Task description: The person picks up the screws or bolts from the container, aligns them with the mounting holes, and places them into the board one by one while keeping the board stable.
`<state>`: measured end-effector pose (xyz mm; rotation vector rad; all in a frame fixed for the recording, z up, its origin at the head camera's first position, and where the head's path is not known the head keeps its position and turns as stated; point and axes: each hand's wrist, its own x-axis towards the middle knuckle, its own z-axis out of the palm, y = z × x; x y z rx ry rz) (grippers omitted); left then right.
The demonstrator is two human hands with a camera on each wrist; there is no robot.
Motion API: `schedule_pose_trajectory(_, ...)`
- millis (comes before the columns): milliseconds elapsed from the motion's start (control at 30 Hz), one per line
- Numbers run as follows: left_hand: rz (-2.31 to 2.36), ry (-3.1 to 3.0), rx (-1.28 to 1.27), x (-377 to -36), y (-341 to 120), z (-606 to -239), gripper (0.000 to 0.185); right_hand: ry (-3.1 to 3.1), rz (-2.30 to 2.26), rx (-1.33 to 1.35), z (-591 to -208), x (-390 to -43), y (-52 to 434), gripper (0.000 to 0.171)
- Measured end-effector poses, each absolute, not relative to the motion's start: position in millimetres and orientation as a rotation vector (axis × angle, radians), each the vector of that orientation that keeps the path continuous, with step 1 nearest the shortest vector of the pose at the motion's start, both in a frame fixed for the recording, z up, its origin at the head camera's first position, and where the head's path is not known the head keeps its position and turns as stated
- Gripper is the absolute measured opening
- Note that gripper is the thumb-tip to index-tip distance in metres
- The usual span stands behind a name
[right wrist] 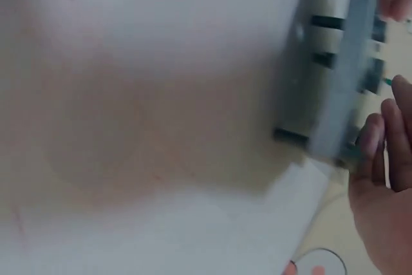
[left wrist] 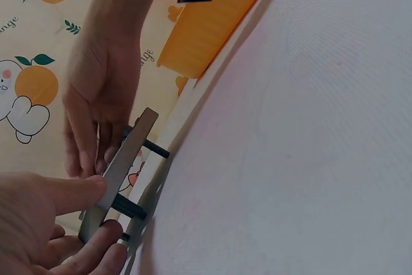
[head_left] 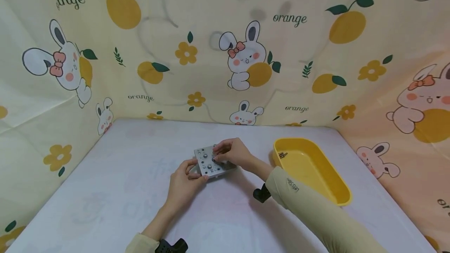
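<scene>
If the left hand (head_left: 184, 182) fumbles the plate (head_left: 215, 170) it's gripping, tilt's likely.
Right hand (head_left: 237, 154) is at plate's bolts (head_left: 209, 166); can't tell if pinching.

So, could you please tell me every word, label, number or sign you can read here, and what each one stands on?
"orange": on the patterned cloth, three times in full across the back; elsewhere it is distorted or cut off.
On the right sleeve: a short line of lettering, too small to read.
On the grey plate: tiny marks, too small to read.
No number can be read.
</scene>
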<state>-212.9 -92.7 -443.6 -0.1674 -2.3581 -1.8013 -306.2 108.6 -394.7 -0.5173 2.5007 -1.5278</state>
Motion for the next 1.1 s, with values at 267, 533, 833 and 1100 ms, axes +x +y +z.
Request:
schedule_pose_trajectory(267,-1.776,-2.359,-0.156,-212.0,-92.0,-445.8,0.064,2.496,-1.731,-0.376,-349.2,-304.3,167.0,0.026)
schedule_pose_trajectory(533,-1.745,-2.369,-0.162,-212.8,-91.7,-447.2,0.062,2.465,-1.818,-0.159,-334.7,-304.7,272.4,0.039)
schedule_pose_trajectory(833,-1.747,-2.371,-0.159,-212.6,-92.8,-447.8,0.061,2.363,-1.720,0.022,-373.0,-309.9,320.8,0.034)
schedule_pose_trajectory(1100,-1.736,-2.377,-0.160,-213.0,-92.5,-448.5,0.061,2.421,-1.607,-0.028,-393.2,-313.0,325.1,0.035)
